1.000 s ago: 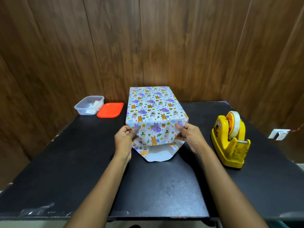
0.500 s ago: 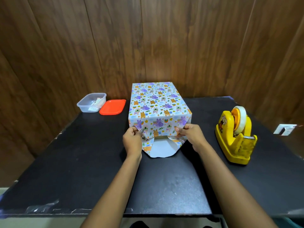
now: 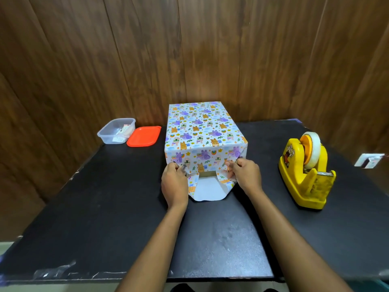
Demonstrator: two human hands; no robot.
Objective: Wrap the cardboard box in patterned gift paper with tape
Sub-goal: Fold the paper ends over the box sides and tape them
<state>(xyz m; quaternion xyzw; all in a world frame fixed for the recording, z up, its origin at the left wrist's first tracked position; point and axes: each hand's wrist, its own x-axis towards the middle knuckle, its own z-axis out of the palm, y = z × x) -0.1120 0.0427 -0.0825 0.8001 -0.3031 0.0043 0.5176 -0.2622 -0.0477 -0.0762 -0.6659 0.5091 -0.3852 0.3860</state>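
The box [image 3: 200, 127], covered in white gift paper with purple and orange animals, stands at the middle of the black table [image 3: 105, 207]. Its near end is partly folded: the top flap hangs down and a white-backed bottom flap [image 3: 207, 190] lies flat on the table. A thin strip of brown cardboard shows between them. My left hand [image 3: 174, 182] pinches the paper at the near left corner. At the near right corner, my right hand [image 3: 244, 175] pinches the side fold. A yellow tape dispenser [image 3: 305, 171] sits to the right.
A clear plastic tub [image 3: 116, 130] with small items and its orange lid [image 3: 144, 136] sit at the back left. Wood panelling stands close behind the table. A white wall socket [image 3: 369, 160] is at the far right.
Both hands have pressed the side folds further in towards the box's near face, and the top flap hangs lower. The camera view has shifted slightly.
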